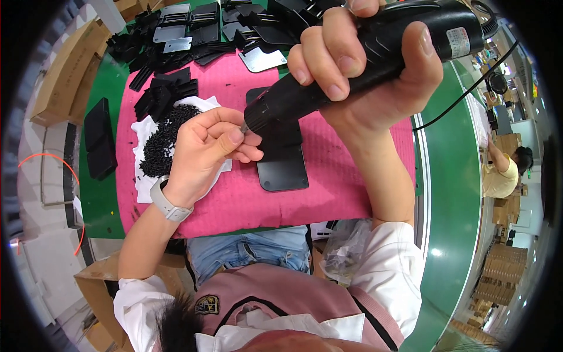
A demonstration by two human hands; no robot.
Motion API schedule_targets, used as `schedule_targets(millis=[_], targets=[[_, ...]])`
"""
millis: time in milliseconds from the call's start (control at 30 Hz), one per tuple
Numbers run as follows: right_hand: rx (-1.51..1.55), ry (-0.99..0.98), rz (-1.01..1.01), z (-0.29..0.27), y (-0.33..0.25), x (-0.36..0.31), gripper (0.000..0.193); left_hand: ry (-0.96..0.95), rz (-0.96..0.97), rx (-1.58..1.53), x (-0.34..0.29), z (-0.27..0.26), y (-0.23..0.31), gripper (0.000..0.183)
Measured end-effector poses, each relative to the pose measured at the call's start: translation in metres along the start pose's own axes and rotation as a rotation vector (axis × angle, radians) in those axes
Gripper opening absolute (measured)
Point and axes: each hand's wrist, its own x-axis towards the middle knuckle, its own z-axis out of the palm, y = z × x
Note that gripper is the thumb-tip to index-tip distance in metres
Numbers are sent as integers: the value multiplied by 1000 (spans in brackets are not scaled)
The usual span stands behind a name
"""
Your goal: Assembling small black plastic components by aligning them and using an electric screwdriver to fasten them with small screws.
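My right hand [375,76] is wrapped round a black electric screwdriver [293,100], its cord trailing off to the right. The tool slants down and left. At its metal bit [244,127] my left hand [214,141] pinches with thumb and fingers; any small piece between the fingertips is too hidden to make out. Beneath the tool lies a flat black plate [282,167] with rounded corners on the pink mat [340,176], partly covered by the tool. Beside my left hand, a heap of small black screws [158,149] rests on a white cloth [142,190].
Black brackets [158,97] and several black and silver plates [202,32] pile up at the back. A black part [99,141] lies on the green table [97,205] at left. Cardboard boxes [64,76] stand left; another person [501,173] is far right.
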Motion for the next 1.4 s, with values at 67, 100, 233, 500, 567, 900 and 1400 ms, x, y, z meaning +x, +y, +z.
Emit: schedule_targets(millis=[67, 100, 233, 500, 567, 900, 1400], targets=[[159, 34, 0, 4, 3, 0, 42, -23, -13, -28, -1, -2, 0, 28], [409, 122, 2, 9, 2, -2, 41, -43, -18, -35, -1, -2, 0, 29], [301, 54, 4, 12, 7, -4, 39, -70, -21, -76, -2, -3, -2, 28], [-235, -67, 42, -28, -21, -12, 42, -41, 283, 533, -6, 24, 4, 63], [-423, -83, 58, -30, -30, -16, 40, -62, 451, 1166, -7, 24, 9, 67], [-572, -53, 65, -38, -24, -18, 32, -73, 446, 1314, -1, 19, -7, 47], [-587, -98, 123, -37, -13, -13, 24, -50, 480, 1330, 1, 19, -9, 39]])
